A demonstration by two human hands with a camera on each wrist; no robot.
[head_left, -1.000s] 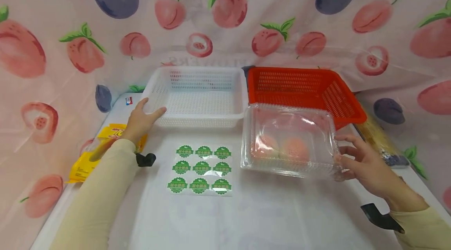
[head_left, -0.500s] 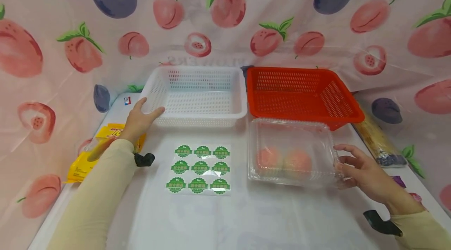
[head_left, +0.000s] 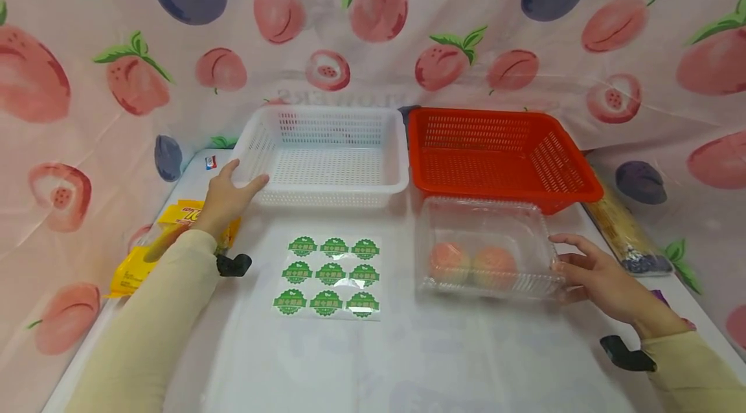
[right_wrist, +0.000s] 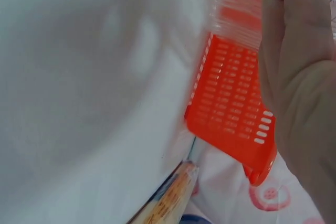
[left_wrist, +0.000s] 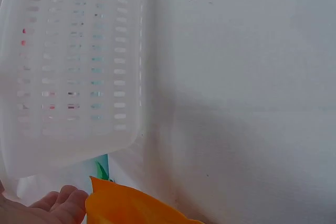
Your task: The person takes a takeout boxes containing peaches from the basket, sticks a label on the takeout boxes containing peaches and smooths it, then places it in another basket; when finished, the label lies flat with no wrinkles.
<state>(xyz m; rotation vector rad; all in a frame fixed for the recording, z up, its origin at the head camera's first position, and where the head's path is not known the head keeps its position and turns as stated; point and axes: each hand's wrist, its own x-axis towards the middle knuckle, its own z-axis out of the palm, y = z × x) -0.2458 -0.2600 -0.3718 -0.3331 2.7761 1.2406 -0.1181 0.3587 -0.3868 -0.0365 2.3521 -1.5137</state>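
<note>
In the head view, my right hand grips the right edge of a clear plastic clamshell box, its lid down. Two pinkish-orange peaches show through the plastic, side by side. The right wrist view has the ribbed side of the box at the top, by the fingers. Over the near left corner of a white perforated basket lies my left hand, thumb and forefinger spread. In the left wrist view, the basket stands above relaxed fingers.
A red perforated basket stands behind the box. Green round stickers on a sheet lie left of it. Yellow packets are beneath the left forearm; a long clear-wrapped packet lies along the right side. A fruit-print curtain hangs behind.
The right hand has brought the clamshell box down and slightly right, and it now sits lower in front of the red basket. The left hand stays at the white basket's corner.
</note>
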